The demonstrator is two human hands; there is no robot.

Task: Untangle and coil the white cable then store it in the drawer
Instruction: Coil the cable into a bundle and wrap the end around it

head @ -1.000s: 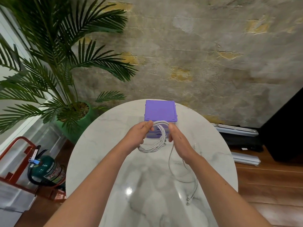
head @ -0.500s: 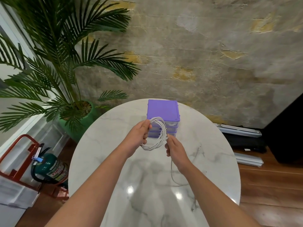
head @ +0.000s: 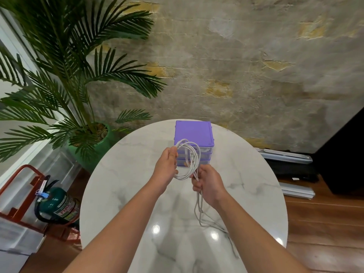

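White cable (head: pixel 188 160) looped between both hands' grips.

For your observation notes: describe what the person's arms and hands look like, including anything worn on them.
Both forearms are bare, with no sleeves in view. The left hand and right hand wear no gloves, and no watch, ring or bracelet can be seen.

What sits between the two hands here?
In the head view, only the coiled loops of the white cable span between the left hand and right hand; the purple drawer unit stands behind.
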